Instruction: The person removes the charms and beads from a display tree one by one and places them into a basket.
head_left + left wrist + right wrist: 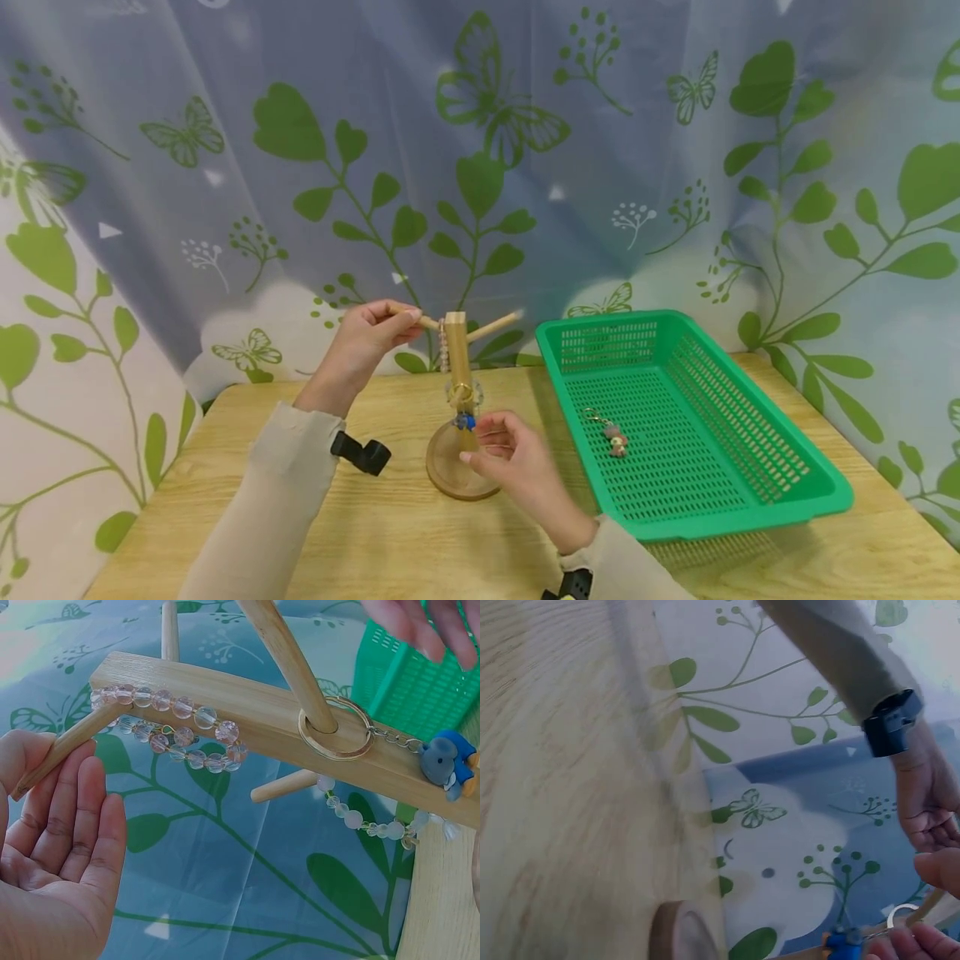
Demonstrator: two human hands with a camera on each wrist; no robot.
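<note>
A wooden peg stand with a round base stands upright on the table. My left hand pinches the tip of its upper left peg between thumb and fingers. From that peg hangs a bracelet of pink and clear beads. A keychain with a blue-and-grey animal figure hangs by its gold ring from another peg. On a lower peg hangs a bracelet of pale beads. Beside the blue figure, my right hand is held with loosely bent fingers and nothing in them.
A green plastic basket stands to the right on the wooden table. Inside it lies a keychain with a small figure. A curtain patterned with leaves and butterflies hangs behind the table.
</note>
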